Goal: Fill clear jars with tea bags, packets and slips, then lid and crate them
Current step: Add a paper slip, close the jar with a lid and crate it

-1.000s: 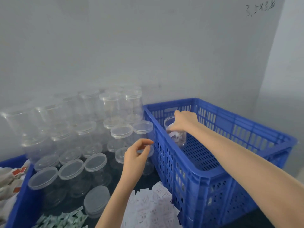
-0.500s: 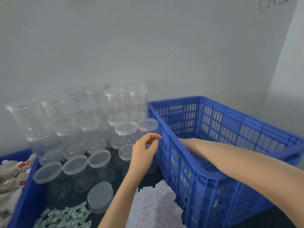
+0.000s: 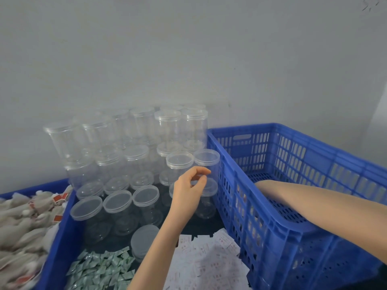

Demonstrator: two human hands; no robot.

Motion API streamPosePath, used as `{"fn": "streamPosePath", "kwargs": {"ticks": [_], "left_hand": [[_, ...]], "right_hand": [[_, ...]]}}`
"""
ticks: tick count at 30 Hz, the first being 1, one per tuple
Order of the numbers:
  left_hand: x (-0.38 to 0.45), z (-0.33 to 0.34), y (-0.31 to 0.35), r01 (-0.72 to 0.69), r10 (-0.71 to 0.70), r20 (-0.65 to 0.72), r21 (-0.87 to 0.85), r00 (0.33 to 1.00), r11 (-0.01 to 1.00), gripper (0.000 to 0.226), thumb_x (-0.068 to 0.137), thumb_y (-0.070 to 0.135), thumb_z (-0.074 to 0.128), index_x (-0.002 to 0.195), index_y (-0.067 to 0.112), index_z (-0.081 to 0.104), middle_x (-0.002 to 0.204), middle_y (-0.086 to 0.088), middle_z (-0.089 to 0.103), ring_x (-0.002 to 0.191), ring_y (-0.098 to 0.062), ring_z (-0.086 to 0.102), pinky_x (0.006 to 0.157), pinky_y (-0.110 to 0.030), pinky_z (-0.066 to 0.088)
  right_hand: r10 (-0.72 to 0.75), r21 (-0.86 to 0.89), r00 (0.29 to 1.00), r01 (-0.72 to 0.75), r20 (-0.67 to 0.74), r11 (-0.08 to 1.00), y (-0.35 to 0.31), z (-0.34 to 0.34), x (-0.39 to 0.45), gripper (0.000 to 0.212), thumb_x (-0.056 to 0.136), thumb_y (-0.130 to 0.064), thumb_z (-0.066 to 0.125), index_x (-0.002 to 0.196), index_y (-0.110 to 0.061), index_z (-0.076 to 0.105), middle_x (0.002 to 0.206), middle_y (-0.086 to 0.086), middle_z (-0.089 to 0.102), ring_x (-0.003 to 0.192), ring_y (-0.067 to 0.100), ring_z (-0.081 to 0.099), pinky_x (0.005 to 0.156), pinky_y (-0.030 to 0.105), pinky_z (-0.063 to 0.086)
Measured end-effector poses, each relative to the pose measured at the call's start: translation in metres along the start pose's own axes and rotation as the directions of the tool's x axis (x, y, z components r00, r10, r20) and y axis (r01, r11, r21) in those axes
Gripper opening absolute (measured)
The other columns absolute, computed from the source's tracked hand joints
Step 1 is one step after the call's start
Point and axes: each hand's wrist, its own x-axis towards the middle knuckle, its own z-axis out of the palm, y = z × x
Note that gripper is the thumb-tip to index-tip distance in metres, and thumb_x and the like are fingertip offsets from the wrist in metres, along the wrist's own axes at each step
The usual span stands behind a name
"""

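Reaching for the next clear jar beside the blue crate.
Left hand hovers with loosely curled fingers, holding nothing; the right hand is hidden inside the crate, its state unknowable. Jars look light, rigid and slick, best gripped round the wall below the lid.

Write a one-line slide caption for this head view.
Left hand reaches toward stacked clear jars while the right arm dips into the blue crate.

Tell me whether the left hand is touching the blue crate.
Apart. The head view shows the left hand in front of the clear jars, with jar showing between its fingertips and the blue crate.
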Motion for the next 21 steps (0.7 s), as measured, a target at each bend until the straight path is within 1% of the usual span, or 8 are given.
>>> {"fn": "streamPosePath", "kwargs": {"ticks": [4, 6, 8, 10, 12, 15, 18, 21], "left_hand": [[0.002, -0.013, -0.007, 0.011, -0.011, -0.005, 0.039, 1.0, 0.999, 0.031, 0.093, 0.012, 0.053, 0.084, 0.04, 0.061, 0.094, 0.019, 0.066, 0.089, 0.01, 0.057, 0.069, -0.001, 0.041], [0.003, -0.021, -0.01, 0.019, -0.018, -0.016, 0.046, 1.0, 0.999, 0.031, 0.092, 0.011, 0.053, 0.083, 0.04, 0.062, 0.094, 0.018, 0.066, 0.086, 0.007, 0.059, 0.067, -0.001, 0.041], [0.004, -0.031, -0.015, 0.028, -0.027, -0.031, 0.05, 0.999, 0.998, 0.031, 0.092, 0.01, 0.054, 0.082, 0.038, 0.062, 0.093, 0.018, 0.067, 0.081, 0.008, 0.059, 0.065, -0.001, 0.041], [0.005, -0.042, -0.022, 0.03, -0.026, -0.053, 0.085, 0.998, 0.996, 0.03, 0.091, 0.009, 0.055, 0.083, 0.036, 0.062, 0.09, 0.02, 0.066, 0.078, 0.01, 0.058, 0.065, -0.002, 0.041], [0.006, -0.053, -0.029, 0.052, -0.043, -0.075, 0.121, 0.996, 0.991, 0.026, 0.091, 0.009, 0.055, 0.087, 0.034, 0.063, 0.09, 0.022, 0.065, 0.078, 0.009, 0.058, 0.065, -0.004, 0.042], [0.007, -0.067, -0.04, 0.088, -0.071, -0.122, 0.149, 0.99, 0.985, 0.023, 0.09, 0.009, 0.055, 0.092, 0.03, 0.064, 0.089, 0.023, 0.064, 0.078, 0.013, 0.056, 0.065, 0.0, 0.039], [0.01, -0.074, -0.049, 0.124, -0.094, -0.16, 0.189, 0.983, 0.974, 0.021, 0.088, 0.01, 0.058, 0.099, 0.027, 0.062, 0.091, 0.021, 0.062, 0.08, 0.008, 0.057, 0.067, -0.001, 0.041], [0.019, -0.071, -0.055, 0.179, -0.142, -0.166, 0.232, 0.976, 0.956, 0.043, 0.084, 0.02, 0.069, 0.123, 0.02, 0.052, 0.109, 0.009, 0.059, 0.091, -0.003, 0.056, 0.085, -0.019, 0.046]], "right_hand": [[-0.043, -0.107, 0.994, 0.032, -0.098, 0.994, 0.001, 0.001, 0.007, 0.026, 0.106, -0.008, 0.038, 0.086, -0.015, 0.053, 0.084, 0.004, 0.052, 0.07, 0.012, 0.05, 0.068, 0.018, 0.042], [-0.111, -0.062, 0.99, 0.106, -0.082, 0.992, -0.001, -0.004, 0.011, 0.028, 0.105, -0.001, 0.035, 0.127, 0.006, 0.05, 0.133, 0.023, 0.052, 0.12, 0.034, 0.053, 0.082, 0.025, 0.043], [-0.174, -0.003, 0.973, 0.176, -0.149, 0.984, -0.011, -0.013, 0.011, 0.039, 0.104, -0.001, 0.038, 0.142, 0.008, 0.036, 0.15, 0.025, 0.038, 0.139, 0.038, 0.037, 0.103, 0.033, 0.039], [-0.21, -0.172, 0.935, 0.165, -0.285, 0.971, -0.016, -0.025, 0.014, 0.021, 0.102, -0.009, 0.048, 0.118, -0.014, 0.06, 0.124, 0.012, 0.062, 0.11, 0.03, 0.062, 0.094, 0.039, 0.05], [-0.246, -0.421, 0.897, 0.075, -0.368, 0.904, -0.019, -0.044, 0.01, 0.016, 0.099, -0.01, 0.048, 0.09, -0.015, 0.06, 0.097, 0.006, 0.062, 0.076, 0.021, 0.057, 0.071, 0.034, 0.045], [-0.373, -0.541, 0.737, 0.012, -0.564, 0.841, -0.027, -0.069, -0.014, 0.031, 0.099, -0.016, 0.044, 0.123, -0.018, 0.063, 0.12, 0.007, 0.066, 0.101, 0.027, 0.063, 0.077, 0.032, 0.048], [-0.47, -0.529, 0.562, 0.067, -0.681, 0.846, -0.051, -0.064, -0.049, 0.032, 0.099, -0.025, 0.045, 0.124, -0.011, 0.061, 0.12, 0.01, 0.067, 0.106, 0.032, 0.063, 0.087, 0.043, 0.053], [-0.569, -0.558, 0.504, 0.191, -0.65, 0.807, -0.087, -0.021, -0.081, 0.033, 0.099, -0.034, 0.047, 0.121, -0.014, 0.058, 0.118, 0.01, 0.065, 0.106, 0.032, 0.062, 0.085, 0.041, 0.052]]}}
